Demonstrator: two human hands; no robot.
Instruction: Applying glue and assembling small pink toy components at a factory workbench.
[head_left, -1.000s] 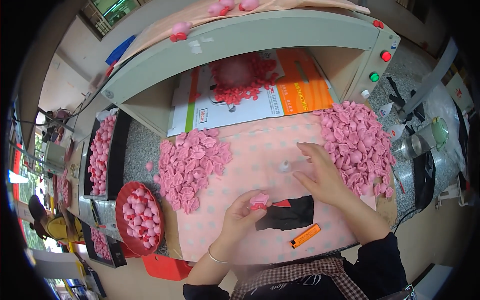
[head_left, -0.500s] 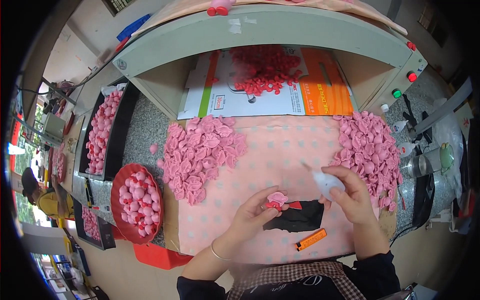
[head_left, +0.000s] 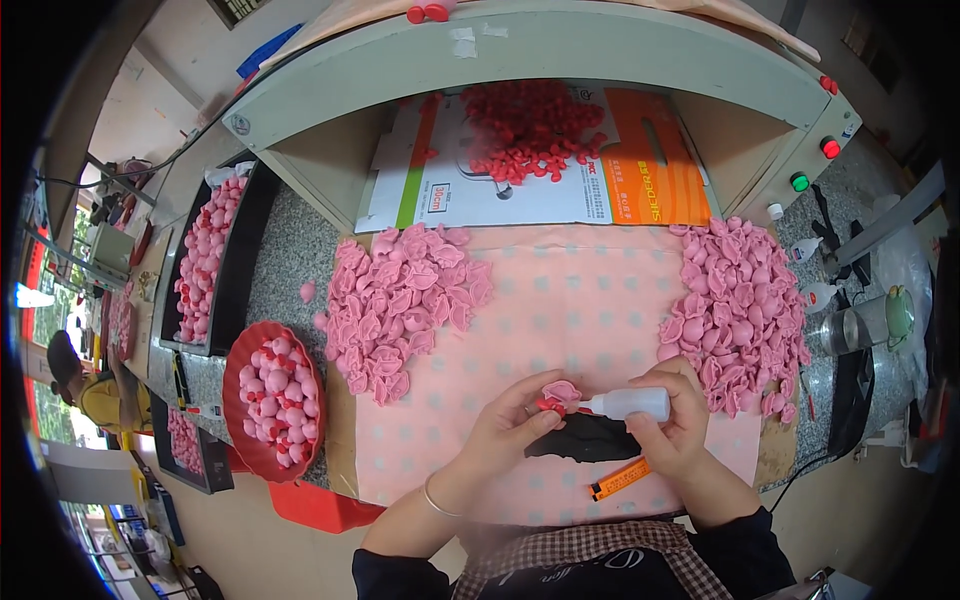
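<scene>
A single wide fisheye view looks steeply down from the person's head onto the pink dotted cloth (head_left: 560,330) covering the worktable, close enough that both forearms enter from the lower edge. It faces forward toward the grey-green curved machine hood (head_left: 520,45) at the top. Straight edges bow near the dark round rim. No second view shares the scene.

Flattened carton (head_left: 560,190): lies open under the grey hood at the back of the desk (head_left: 600,300), white in the middle with a green and orange stripe at its left edge and a broad orange panel on the right; small red pieces are heaped on it.
Round sticker (head_left: 238,125): small, pale, on the hood's left front corner.
</scene>
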